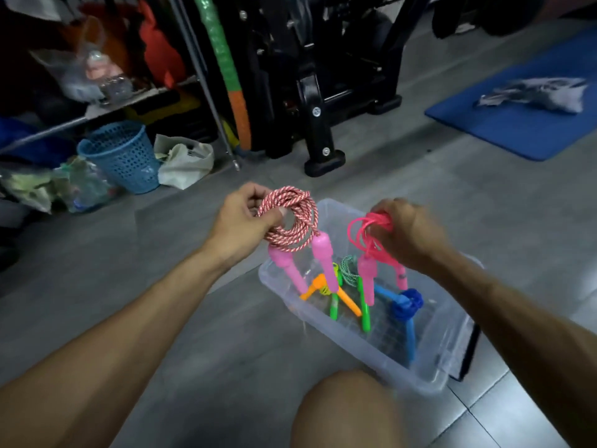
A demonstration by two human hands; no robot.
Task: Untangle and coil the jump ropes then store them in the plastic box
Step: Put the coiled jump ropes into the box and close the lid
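The left hand (240, 218) curled tightly round a coiled red-and-white rope (290, 221), its pink handles (303, 270) hanging into the clear plastic box (429, 360); the right hand (410, 234) pinched a bunched pink rope (371, 227) likewise. Both hands hovered just above the box's far rim; bare grey floor (193, 318) lay open leftward; coloured ropes (355, 295) already sat inside.

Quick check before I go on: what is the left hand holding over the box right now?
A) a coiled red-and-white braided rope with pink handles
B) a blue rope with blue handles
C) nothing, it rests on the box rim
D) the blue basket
A. The left hand grips a coiled red-and-white braided rope, whose pink handles hang down over the clear plastic box.
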